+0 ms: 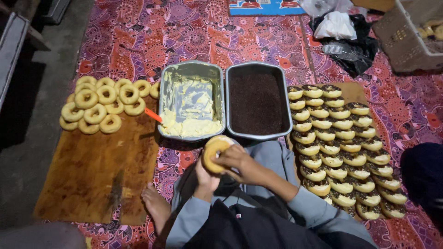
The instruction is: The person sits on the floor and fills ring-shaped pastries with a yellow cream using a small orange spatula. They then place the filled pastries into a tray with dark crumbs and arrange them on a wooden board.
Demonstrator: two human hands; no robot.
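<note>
— Well, what can't you make out?

— The left hand sits mostly behind the plain doughnut, so only its palm and wrist show; its fingers seem wrapped around the ring from below. The right hand is clearer: fingers curled over the doughnut's near edge, gripping it. The doughnut is held up on edge just in front of the two pans, above the person's lap. A dark bundle at the right edge is cut off, and so is the plastic crate in the top right corner.

— And the floor?

— A red and purple patterned mat covers it, with bare grey concrete along the left. The light is dim. A bare foot rests on the wooden board at the left.

— Containers?

— Two metal pans side by side, touching. The left pan holds pale yellow cream, scraped thin at the far end and heaped at the near end. The right pan is filled with dark chocolate sprinkles. An orange handle pokes out beside the cream pan.

— Doughnuts elsewhere?

— A pile of plain doughnuts on the board's far end, and rows of filled doughnuts with sprinkled edges on a second board at the right. Black and white plastic bags lie beyond them.
</note>
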